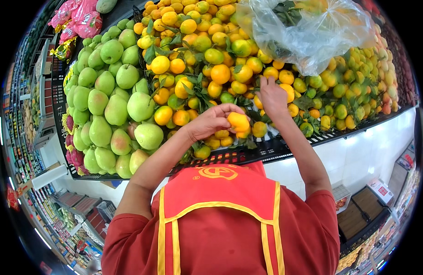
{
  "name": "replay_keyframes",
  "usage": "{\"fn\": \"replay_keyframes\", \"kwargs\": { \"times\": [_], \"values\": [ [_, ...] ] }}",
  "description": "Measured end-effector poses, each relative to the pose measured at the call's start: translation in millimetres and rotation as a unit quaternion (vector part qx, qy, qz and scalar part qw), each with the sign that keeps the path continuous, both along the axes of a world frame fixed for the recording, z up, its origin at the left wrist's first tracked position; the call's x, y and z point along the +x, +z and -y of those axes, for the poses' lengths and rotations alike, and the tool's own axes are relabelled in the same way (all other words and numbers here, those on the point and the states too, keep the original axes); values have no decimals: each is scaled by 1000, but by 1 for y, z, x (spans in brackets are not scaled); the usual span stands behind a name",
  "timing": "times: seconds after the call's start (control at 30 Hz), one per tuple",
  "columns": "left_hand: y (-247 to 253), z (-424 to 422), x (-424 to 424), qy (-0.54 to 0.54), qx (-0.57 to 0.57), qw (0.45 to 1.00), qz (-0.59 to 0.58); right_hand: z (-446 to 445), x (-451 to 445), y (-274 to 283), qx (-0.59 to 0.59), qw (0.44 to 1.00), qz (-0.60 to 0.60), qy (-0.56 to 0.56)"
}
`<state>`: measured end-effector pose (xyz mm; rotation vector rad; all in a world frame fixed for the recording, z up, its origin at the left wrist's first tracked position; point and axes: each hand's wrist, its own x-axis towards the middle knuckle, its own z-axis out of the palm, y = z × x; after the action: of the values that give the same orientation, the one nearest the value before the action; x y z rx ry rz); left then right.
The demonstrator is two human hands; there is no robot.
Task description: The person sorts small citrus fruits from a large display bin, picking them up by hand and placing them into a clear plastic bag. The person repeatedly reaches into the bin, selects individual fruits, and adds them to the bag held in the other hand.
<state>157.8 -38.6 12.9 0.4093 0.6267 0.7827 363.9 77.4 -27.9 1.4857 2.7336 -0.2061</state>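
Observation:
My left hand (215, 121) is closed around an orange mandarin (238, 121) above the front of the display. Further right, my right hand (272, 94) reaches down into the heaped mandarins (220, 74), its fingertips among the fruit. Whether those fingers grip a fruit cannot be made out, as the back of the hand hides part of them. The mandarins range from orange to yellow-green, and many carry green leaves (197, 84). Just beyond my right hand, a clear plastic bag (311, 37) lies over the pile with leafy stems inside it.
Green pears (117, 109) fill the display's left side, with dragon fruit (74, 154) at its edge. A black plastic crate rim (232, 156) runs along the front, close to my red apron (218, 192). Pink packages (86, 24) lie at the back left. Pale peach-coloured fruit (386, 72) is at the far right.

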Motion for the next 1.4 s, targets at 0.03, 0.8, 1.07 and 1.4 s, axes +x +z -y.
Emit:
{"fn": "replay_keyframes", "kwargs": {
  "times": [0.03, 0.8, 1.07, 1.4],
  "values": [
    [0, 1, 0, 17, -6, 999, 35, -1, -1, -6, 6, 1000, 3, -3],
    [4, 5, 1, -97, 174, 961, -191, -3, 34, 12, -161, 895, -398, -125],
    [-27, 29, 20, -216, 462, 630, -585, -2, 56, 33, -347, 772, -500, -184],
    [-72, -17, 83, -148, 404, 538, -725, 21, 73, 47, -173, 895, -373, -172]
  ]
}}
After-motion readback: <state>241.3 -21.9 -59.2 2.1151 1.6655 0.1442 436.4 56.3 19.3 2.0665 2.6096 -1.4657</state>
